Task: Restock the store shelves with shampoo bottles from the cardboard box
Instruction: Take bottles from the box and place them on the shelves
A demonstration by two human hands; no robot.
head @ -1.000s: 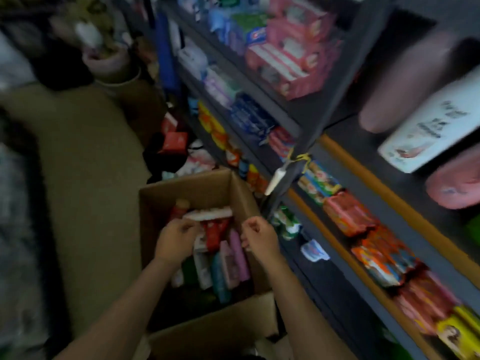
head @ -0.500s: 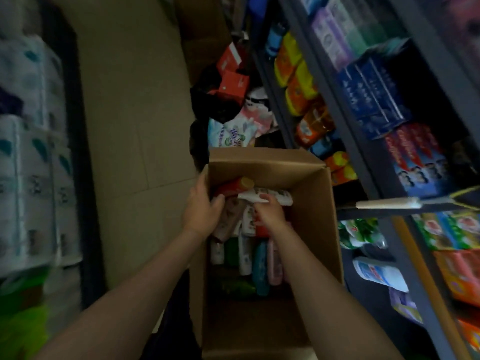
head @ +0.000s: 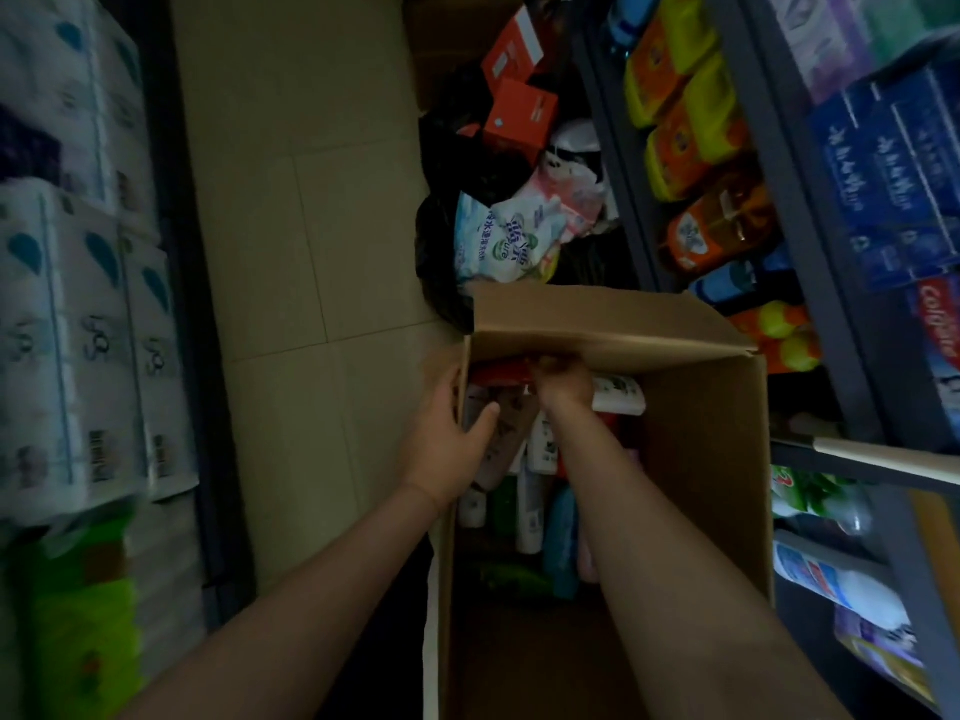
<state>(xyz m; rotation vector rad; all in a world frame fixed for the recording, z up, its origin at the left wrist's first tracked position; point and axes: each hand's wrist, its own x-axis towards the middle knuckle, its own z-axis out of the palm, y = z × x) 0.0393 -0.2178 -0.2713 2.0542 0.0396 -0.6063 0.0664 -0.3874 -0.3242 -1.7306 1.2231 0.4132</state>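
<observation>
The open cardboard box (head: 706, 459) stands on the floor by the shelves and holds several shampoo bottles on end. Across its far end lie a red bottle (head: 498, 374) and a white bottle (head: 621, 396). My right hand (head: 563, 384) reaches deep under the far flap (head: 597, 324). Its fingers curl round a bottle between the red one and the white one, and the flap's shadow hides which. My left hand (head: 449, 444) grips the box's left wall, fingers outside and thumb inside over a brownish bottle (head: 506, 439).
Grey shelves (head: 779, 148) on the right carry orange and yellow packs, blue boxes and toothpaste. On the floor beyond the box lies a heap of bags and red cartons (head: 519, 163). Wrapped tissue rolls (head: 78, 330) line the left side. Tan tiles (head: 311, 252) run between.
My view has swung down from the shelves to the box. My right hand has pushed further to the box's far end, under the flap. My left hand stays at the left wall.
</observation>
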